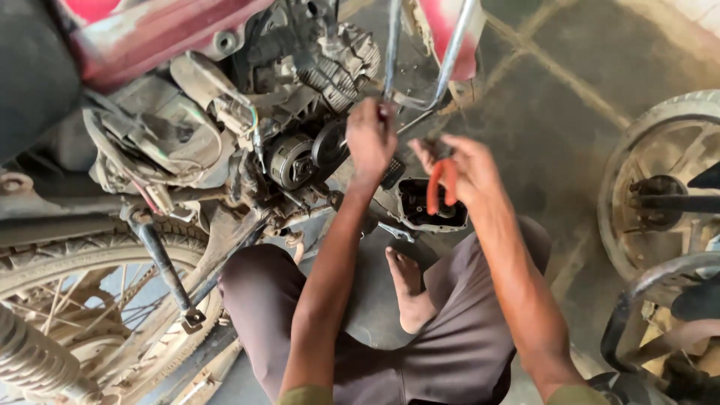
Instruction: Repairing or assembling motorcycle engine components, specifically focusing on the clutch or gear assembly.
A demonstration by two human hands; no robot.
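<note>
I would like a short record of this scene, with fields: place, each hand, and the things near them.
Place: concrete floor beside a red motorcycle, person sitting
Left hand: raised at the engine, closed on a small part that cannot be made out
Right hand: holds pliers with orange handles
Below the hands: open dark engine cover, the person's bare foot
Left: spoked wheel
Right: another wheel

Dusty concrete floor (585, 82) w/ seams (daylit), spare wheel (664, 187) right.
</note>
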